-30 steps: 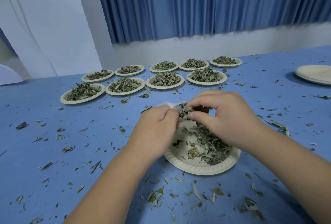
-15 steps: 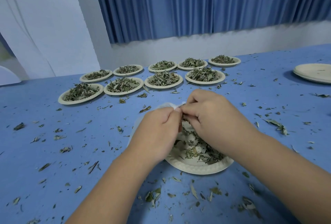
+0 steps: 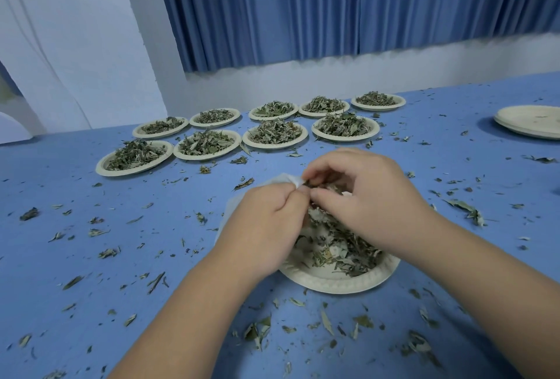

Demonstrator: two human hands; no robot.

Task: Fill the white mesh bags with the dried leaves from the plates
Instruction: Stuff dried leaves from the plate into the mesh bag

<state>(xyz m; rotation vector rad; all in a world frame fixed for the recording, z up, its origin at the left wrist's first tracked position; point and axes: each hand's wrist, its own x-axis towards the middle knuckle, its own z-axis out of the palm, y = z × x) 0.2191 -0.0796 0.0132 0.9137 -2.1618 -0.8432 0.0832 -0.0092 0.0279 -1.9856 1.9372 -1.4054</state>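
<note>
Near the middle of a blue table (image 3: pixel 91 272), seen from the head camera: a round off-white paper plate (image 3: pixel 333 286) with a loose heap of dried green leaves (image 3: pixel 339 248). Just above its far-left rim, held up in the left hand (image 3: pixel 266 227): a thin white mesh bag (image 3: pixel 281 180), top edge pinched tight between thumb and curled fingers, the rest of the fabric mostly hidden behind that hand. Right beside it, touching at the fingertips, the right hand (image 3: pixel 372 196), fingers curled, thumb and forefinger closed on a small tuft of the leaves at the bag's mouth. Bare forearms reaching in from the lower edge.

Farther back, well apart from the hands: nine more leaf-heaped paper plates (image 3: pixel 135 158), set in two rows, four nearer and five behind. Far right, at the frame edge, a stack of empty paper plates (image 3: pixel 530 121). Scattered all over the table top: loose leaf scraps (image 3: pixel 257 333), thickest in front of the near plate. Behind the table, a pale wall and a pleated blue curtain (image 3: pixel 333 5).
</note>
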